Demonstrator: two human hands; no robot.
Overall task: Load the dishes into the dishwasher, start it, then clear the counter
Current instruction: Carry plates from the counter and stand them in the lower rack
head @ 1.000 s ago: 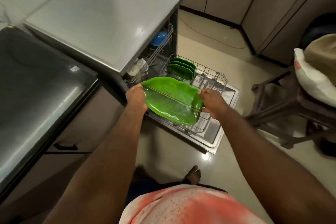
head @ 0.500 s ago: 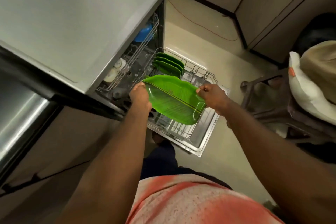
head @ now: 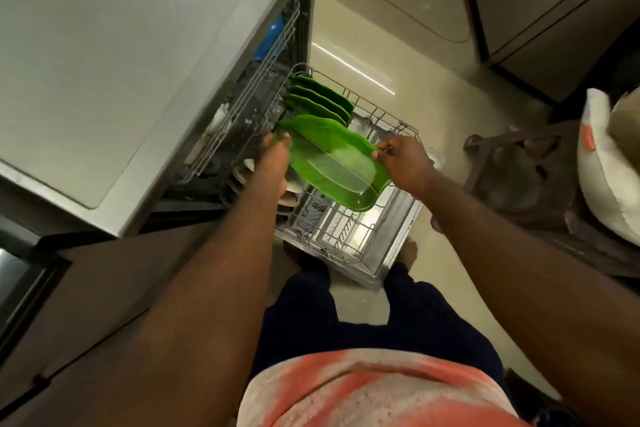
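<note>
While you hold the green leaf-shaped plate (head: pixel 332 163) over the lower rack (head: pixel 346 246), loading stands part-way done. Your left hand (head: pixel 273 149) grips the plate's edge on the rack's left side, with the fingers curled round the rim. Your right hand (head: pixel 401 160) pinches the opposite edge between thumb and fingers. The plate hangs tilted above the middle of the rack and is not yet seated between the tines.

At the far end of the rack a row of matching green plates (head: pixel 322 97) stands on edge, close-packed, and the held plate is just on their near side. The near end of the rack shows only wire. Pale dishes (head: pixel 242 170) lie at the rack's left edge beside your left wrist, too blurred to name. Above and left of the rack, the upper rack (head: pixel 277 45) carries a blue item (head: pixel 273 38).

Judged from this, several plates are loaded and one is in hand. You have yet to slot it in, slide the rack in, shut the door, start the machine and clear the desk (head: pixel 121 45), most of which lies out of view
</note>
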